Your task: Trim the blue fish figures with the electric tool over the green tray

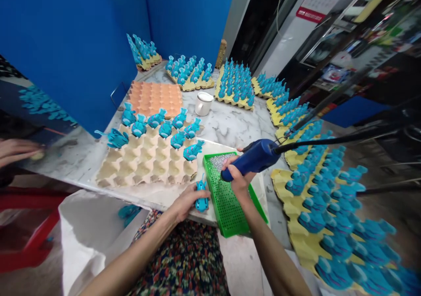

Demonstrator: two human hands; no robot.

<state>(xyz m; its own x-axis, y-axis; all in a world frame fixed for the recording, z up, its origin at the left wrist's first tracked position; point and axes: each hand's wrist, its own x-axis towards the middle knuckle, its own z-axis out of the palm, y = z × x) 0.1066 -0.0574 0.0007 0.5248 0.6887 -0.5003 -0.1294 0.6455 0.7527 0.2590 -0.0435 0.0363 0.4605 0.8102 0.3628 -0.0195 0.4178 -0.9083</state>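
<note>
My left hand grips a small blue plastic toy against the front edge of the table. Wrapped round a dark blue electric screwdriver, my right hand is above a green perforated tray. Small silvery screws lie heaped at the tray's far end. The screwdriver's tip is hidden from view. Left of the tray, a beige egg-carton tray carries several blue toys along its back and right side.
Yellow egg-carton trays full of blue toys line the right and back of the marble-patterned table. A white mug stands beside an orange carton tray. Another person's hand is at far left. A cable trails from the screwdriver.
</note>
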